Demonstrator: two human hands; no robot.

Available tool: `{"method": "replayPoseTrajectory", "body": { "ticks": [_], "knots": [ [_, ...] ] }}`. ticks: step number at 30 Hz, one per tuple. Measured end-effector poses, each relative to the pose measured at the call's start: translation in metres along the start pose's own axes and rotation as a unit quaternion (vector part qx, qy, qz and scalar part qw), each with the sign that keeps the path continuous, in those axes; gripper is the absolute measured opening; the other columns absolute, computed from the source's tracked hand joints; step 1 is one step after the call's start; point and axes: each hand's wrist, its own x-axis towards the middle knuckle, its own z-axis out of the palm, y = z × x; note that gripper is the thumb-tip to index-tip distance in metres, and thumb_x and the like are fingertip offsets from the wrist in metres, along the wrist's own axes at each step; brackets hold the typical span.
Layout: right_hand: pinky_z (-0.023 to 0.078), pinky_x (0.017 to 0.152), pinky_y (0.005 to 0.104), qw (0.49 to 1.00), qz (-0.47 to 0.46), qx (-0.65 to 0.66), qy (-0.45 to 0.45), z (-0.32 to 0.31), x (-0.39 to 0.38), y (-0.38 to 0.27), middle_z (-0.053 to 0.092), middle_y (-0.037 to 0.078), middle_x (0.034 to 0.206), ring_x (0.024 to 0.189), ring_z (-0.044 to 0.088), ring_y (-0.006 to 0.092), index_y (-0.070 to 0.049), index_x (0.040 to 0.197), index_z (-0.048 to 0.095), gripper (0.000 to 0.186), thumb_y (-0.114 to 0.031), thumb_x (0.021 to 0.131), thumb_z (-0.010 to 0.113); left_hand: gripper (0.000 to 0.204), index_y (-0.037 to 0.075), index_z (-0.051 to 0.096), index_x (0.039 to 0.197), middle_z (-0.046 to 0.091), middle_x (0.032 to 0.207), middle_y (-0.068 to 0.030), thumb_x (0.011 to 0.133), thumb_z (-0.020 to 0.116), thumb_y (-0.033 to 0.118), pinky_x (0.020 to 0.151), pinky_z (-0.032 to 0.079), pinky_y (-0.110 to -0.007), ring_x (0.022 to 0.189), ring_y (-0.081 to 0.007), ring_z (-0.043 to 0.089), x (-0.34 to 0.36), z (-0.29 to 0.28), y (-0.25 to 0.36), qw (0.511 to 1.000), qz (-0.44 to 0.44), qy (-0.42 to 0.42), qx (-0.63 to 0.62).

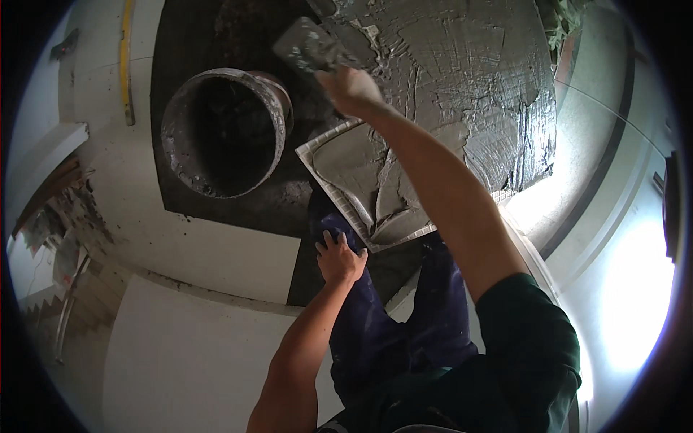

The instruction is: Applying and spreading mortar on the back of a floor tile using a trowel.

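My right hand (351,90) grips a trowel (312,49) whose flat blade is smeared with wet grey mortar. The arm reaches forward across a pale tile (333,199) with a ribbed back, seen along its edges. Grey paste is spread over most of that tile, which lies tilted near my knees; what supports it is hidden. Beyond it stretches a wide surface of grey mortar (462,79) with rough ridges and trowel marks. My left hand (339,257) rests on my left knee, fingers spread and holding nothing.
A mortar-crusted bucket (278,144) stands left of the tile on a dark sheet (177,195), its inside in shadow. Farther left lies a yellow spirit level (125,65). Bright light falls on the pale floor (628,303) at right. Debris (72,206) sits at the left rim.
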Motion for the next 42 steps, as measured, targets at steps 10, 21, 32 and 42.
{"method": "replayPoseTrajectory", "body": {
  "ticks": [10, 21, 32, 42],
  "knots": [
    [0.054, 0.079, 0.0517, 1.0, 0.017, -0.006, -0.004, -0.046, -0.012, -0.014, 0.069, 0.023, 0.1, 0.096, 0.066, 0.044, -0.005, 0.114, 0.062, 0.054, -0.054, 0.093, 0.055, 0.074, 0.011, 0.051, 0.138, 0.036, 0.152, -0.0194, 0.08, 0.07, 0.053, 0.102, 0.047, -0.051, 0.134, -0.0456, 0.041, 0.002, -0.015, -0.014, 0.999, 0.017, 0.011, -0.042],
    [0.054, 0.081, 0.0525, 0.959, 0.065, -0.273, -0.047, -0.174, 0.024, 0.103, 0.071, 0.022, 0.098, 0.092, 0.069, 0.0416, -0.011, 0.115, 0.067, 0.062, -0.066, 0.092, 0.047, 0.072, 0.011, 0.051, 0.138, 0.033, 0.152, -0.0205, 0.081, 0.07, 0.052, 0.103, 0.044, -0.052, 0.134, -0.0478, 0.039, 0.004, -0.009, -0.009, 0.999, 0.024, 0.015, -0.047],
    [0.051, 0.09, 0.0537, 0.972, 0.111, -0.201, 0.043, -0.125, 0.076, 0.069, 0.067, 0.027, 0.112, 0.107, 0.063, 0.0456, -0.01, 0.122, 0.064, 0.068, -0.067, 0.091, 0.045, 0.073, 0.011, 0.051, 0.138, 0.032, 0.153, -0.0207, 0.081, 0.07, 0.052, 0.104, 0.044, -0.053, 0.134, -0.0479, 0.039, 0.0, -0.002, -0.007, 1.0, 0.015, -0.001, -0.026],
    [0.052, 0.084, 0.0481, 0.976, -0.009, -0.155, -0.15, -0.156, -0.012, 0.148, 0.069, 0.02, 0.102, 0.096, 0.067, 0.0394, -0.009, 0.113, 0.067, 0.05, -0.053, 0.096, 0.049, 0.071, 0.011, 0.052, 0.136, 0.037, 0.15, -0.0196, 0.08, 0.071, 0.051, 0.101, 0.047, -0.05, 0.132, -0.0461, 0.042, 0.004, -0.014, -0.012, 0.998, 0.037, 0.031, -0.039]
  ]
}}
